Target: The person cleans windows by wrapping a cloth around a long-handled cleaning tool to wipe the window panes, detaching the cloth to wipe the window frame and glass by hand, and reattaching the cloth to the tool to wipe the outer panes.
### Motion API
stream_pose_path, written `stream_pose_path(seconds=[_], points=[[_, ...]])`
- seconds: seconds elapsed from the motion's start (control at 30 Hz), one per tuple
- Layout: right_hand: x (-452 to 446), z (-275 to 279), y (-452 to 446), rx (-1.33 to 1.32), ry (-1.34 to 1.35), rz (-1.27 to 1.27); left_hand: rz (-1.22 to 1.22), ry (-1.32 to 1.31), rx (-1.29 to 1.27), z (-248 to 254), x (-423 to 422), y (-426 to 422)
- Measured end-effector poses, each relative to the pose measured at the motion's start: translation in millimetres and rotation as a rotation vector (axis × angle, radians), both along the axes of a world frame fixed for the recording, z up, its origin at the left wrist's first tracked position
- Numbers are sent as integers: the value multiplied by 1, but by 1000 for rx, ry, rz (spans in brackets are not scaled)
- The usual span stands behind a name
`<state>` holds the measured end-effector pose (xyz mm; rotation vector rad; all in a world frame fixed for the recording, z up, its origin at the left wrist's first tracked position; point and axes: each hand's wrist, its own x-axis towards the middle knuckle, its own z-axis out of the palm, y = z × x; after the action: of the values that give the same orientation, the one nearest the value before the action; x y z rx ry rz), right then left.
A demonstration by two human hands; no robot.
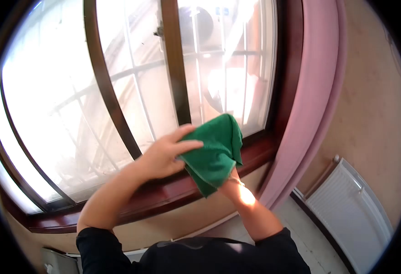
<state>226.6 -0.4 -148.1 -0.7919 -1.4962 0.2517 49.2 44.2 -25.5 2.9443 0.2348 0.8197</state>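
Observation:
A green cloth (214, 153) is up in front of the window, above the dark red sill, its lower corners hanging loose. My left hand (164, 153) pinches the cloth's left edge, with fingers laid over the front. The cloth drapes over my right hand and hides its fingers. Only the right wrist (232, 182) shows below the fabric, with a thin band around it.
Dark-framed window panes (132, 77) fill the left and middle, with bars behind the glass. The reddish sill (164, 192) runs below. A pink curtain (312, 91) hangs at the right, beside a white radiator (351, 210) low on the wall.

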Motion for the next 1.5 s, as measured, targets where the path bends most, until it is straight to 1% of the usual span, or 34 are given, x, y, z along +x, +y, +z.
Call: stream_pose_path(seconds=[0.07, 0.1, 0.17, 0.2, 0.27, 0.33, 0.4, 0.43, 0.47, 0.5, 0.53, 0.6, 0.67, 0.7, 0.73, 0.77, 0.8, 0.83, 0.87, 0.9, 0.97, 1.0, 1.03, 1.07, 1.1, 1.17, 1.2, 1.27, 1.3, 1.33, 1.4, 1.43, 1.47, 1.5], points=[[-3, 12, -15, -218, 152, 118, 76, -56, 40, -8, -4, -3], [-2, 12, -16, -197, 141, 124, 60, -136, 71, -15, -6, 1], [-2, 13, -16, -22, -59, 11, 44, -306, 85, -19, -8, 1], [-4, 9, -17, -6, -66, 13, 44, -313, 100, -20, -13, -1], [-8, 8, -18, -271, 314, 214, 88, -394, 98, -19, -24, -3], [-6, 13, -22, -207, 230, 200, 37, -419, 186, -15, -28, -5], [-13, 3, -22, -243, 360, 231, 55, -492, 173, -22, -38, -5], [-13, -1, -18, -149, 193, 48, 41, -491, 181, -22, -43, -6], [-13, -2, -21, -138, 195, 41, 96, -552, 159, -20, -48, -9], [-12, -1, -24, -247, 162, 7, 154, -613, 139, -18, -54, -10], [-12, 0, -27, -355, 126, -26, 146, -617, 149, -19, -59, -10], [-13, -1, -30, -332, 129, -65, 152, -647, 230, -23, -66, -10], [-8, -6, -28, -435, 172, -127, 144, -621, 274, -25, -72, -15], [-5, -5, -27, -469, 270, -73, 120, -574, 287, -28, -74, -17], [0, -9, -20, -408, 210, -143, 100, -529, 299, -32, -78, -20], [1, -13, -16, -306, 233, -152, 115, -446, 282, -37, -83, -19], [1, -14, -13, -204, 258, -159, 122, -452, 290, -44, -83, -21], [2, -7, -16, -198, 254, -154, 148, -504, 244, -52, -77, -24], [3, 3, -23, -317, 351, -87, 172, -553, 197, -63, -73, -27], [4, 12, -26, -435, 449, -20, 180, -557, 66, -85, -73, -27], [4, 24, -23, -385, 464, 40, 143, -540, -384, -134, -61, -32], [4, 32, -22, -338, 477, 97, 259, -351, -566, -152, -50, -41], [2, 44, -24, -351, 515, 164, 264, -165, -693, -171, -36, -42], [-1, 52, -19, -337, 506, 174, 201, -94, -833, -184, -19, -50], [-5, 60, -13, -320, 548, 207, -36, -197, -770, -214, 0, -44], [-8, 75, 3, -278, 592, 271, -271, -405, -652, -259, 48, -36], [-10, 84, 8, -258, 583, 277, -277, -408, -630, -252, 62, -36], [-10, 103, 16, -226, 578, 292, -337, -471, -1444, -227, 75, -47], [-7, 105, 21, -196, 602, 386, -393, -573, -1460, -209, 75, -50], [-4, 110, 17, -184, 598, 390, -397, -571, -1447, -195, 76, -47], [5, 117, -4, -130, 277, 165, -226, -614, -1465, -167, 76, -40], [9, 111, -18, -44, 196, 91, -98, -674, -1354, -129, 73, -46], [16, 82, -16, 7, 172, -60, -47, -783, -1275, -103, 70, -45], [26, 57, -26, 12, 52, -121, -62, -864, -1202, -84, 72, -33]])
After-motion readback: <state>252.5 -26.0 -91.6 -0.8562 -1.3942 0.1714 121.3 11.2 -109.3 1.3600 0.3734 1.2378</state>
